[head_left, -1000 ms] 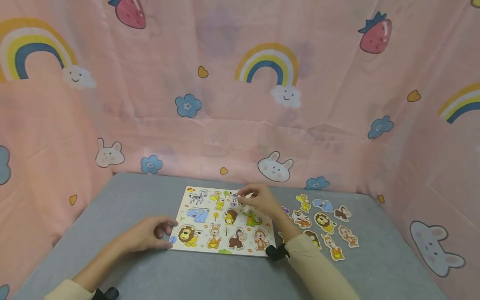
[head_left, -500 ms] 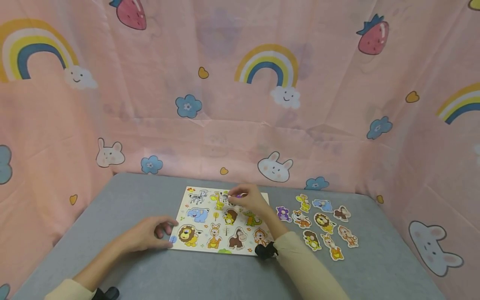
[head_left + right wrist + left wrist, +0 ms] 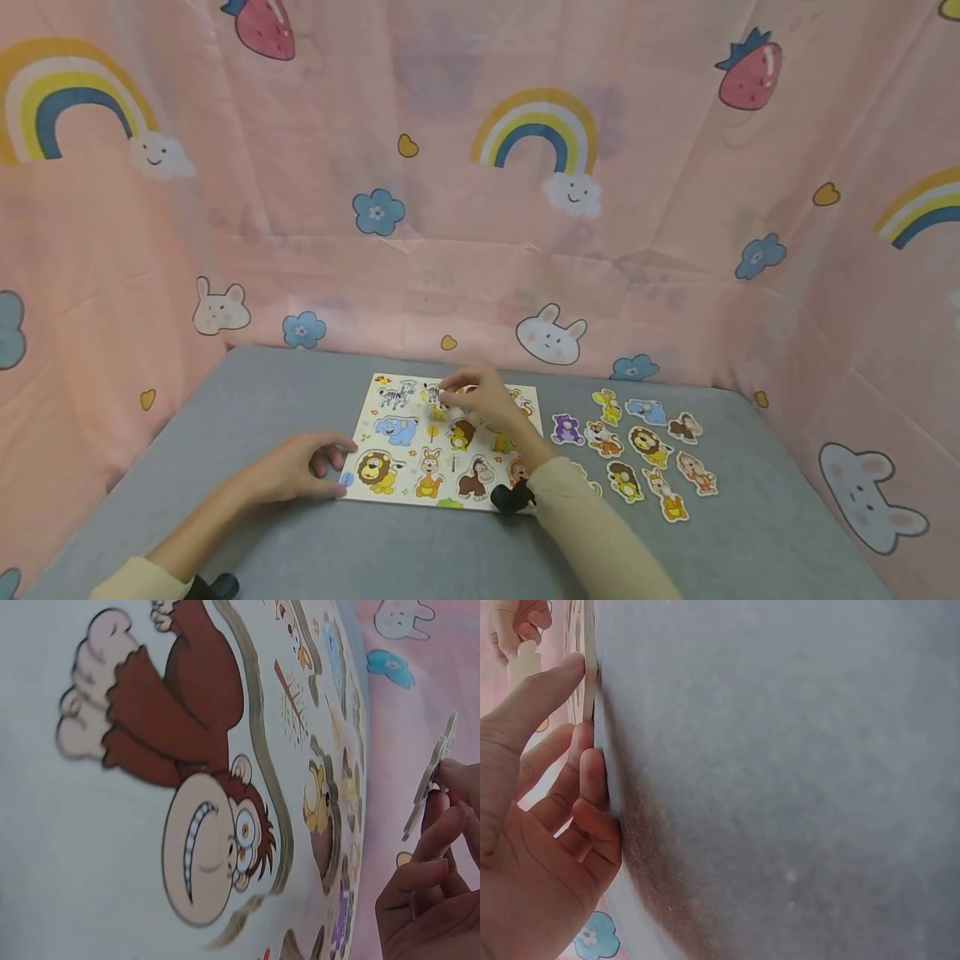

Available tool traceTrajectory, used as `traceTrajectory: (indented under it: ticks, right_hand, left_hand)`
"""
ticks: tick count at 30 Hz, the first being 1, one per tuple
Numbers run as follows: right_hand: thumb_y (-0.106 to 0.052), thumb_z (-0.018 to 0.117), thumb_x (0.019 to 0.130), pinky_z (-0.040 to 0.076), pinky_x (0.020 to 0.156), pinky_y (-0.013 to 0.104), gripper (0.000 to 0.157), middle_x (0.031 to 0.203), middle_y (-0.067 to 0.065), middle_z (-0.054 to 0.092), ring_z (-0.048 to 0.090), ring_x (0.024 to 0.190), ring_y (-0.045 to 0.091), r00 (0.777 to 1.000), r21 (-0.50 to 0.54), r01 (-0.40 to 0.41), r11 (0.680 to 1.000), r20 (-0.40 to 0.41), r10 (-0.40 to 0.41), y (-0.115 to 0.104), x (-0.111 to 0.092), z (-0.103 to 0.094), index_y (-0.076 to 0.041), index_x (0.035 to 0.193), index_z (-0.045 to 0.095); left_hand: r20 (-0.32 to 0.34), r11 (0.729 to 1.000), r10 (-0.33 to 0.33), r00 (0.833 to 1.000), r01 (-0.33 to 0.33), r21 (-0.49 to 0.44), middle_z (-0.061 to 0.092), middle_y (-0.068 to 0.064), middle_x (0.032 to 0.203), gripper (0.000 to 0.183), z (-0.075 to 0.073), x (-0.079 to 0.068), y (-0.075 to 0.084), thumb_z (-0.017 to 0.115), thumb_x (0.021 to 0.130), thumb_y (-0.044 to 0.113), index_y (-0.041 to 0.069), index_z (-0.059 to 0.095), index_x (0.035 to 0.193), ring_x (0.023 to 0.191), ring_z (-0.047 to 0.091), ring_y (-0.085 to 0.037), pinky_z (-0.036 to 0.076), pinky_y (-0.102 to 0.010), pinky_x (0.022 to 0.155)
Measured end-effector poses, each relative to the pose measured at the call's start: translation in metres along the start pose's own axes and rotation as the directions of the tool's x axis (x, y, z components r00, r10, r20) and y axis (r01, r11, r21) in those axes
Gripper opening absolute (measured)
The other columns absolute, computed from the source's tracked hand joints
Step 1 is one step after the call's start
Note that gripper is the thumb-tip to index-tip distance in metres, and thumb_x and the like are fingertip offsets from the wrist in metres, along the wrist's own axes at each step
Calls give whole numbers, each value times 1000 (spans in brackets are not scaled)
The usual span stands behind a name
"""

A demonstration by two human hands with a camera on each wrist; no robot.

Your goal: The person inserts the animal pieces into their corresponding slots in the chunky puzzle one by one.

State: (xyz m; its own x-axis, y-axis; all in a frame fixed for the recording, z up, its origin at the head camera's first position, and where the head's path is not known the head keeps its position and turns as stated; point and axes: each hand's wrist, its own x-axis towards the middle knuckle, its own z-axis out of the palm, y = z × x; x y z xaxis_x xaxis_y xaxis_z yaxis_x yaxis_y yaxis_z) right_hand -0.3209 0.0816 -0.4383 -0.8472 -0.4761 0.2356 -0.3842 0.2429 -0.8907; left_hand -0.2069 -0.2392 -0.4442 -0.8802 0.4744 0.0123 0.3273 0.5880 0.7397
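Observation:
My left hand holds the white animal puzzle board at its left edge, thumb by the near corner and fingers curled further along. In the left wrist view the thumb and a fingertip touch the board's rim. My right hand pinches a zebra puzzle piece over the board's back row, near the giraffe picture. The right wrist view shows that zebra piece edge-on and raised above the board, between thumb and fingers. A zebra picture lies to its left on the board. My right hand hides part of the back row.
Several loose animal pieces lie right of the board, among them a purple piece, a lion, a kangaroo and an elephant. A pink printed curtain rises behind the grey table.
My right hand has moved left across the board's back row with the zebra piece. The purple piece and others beside the board have come into view. My left hand stays put.

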Motion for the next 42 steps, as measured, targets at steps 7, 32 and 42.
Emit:
traceTrajectory:
  ticks: [7,32,42]
  right_hand:
    - [-10,75,93,52,71,41,13,95,5,68,61,83,22,998,-3,-68,998,-17,68,-2,7,10,-2,104,75]
    - [-4,77,90,52,65,33,12,86,8,67,61,74,17,998,12,-70,997,-11,70,-6,38,51,2,99,75]
    - [-4,77,90,49,64,28,11,85,2,67,60,73,14,995,-6,-103,995,-13,103,-6,45,58,1,100,76]
  left_hand:
    - [2,1000,-3,1000,3,-7,59,0,92,53,0,1,0,90,77,13,1,64,122,78,54,-18,45,-27,68]
    - [19,1000,9,1000,-9,0,60,1,92,52,-1,2,-3,89,79,16,2,65,122,78,55,-16,46,-28,69]
    - [23,1000,23,999,-23,-13,60,1,92,51,-2,3,-5,89,79,16,2,65,121,78,55,-15,47,-28,69]
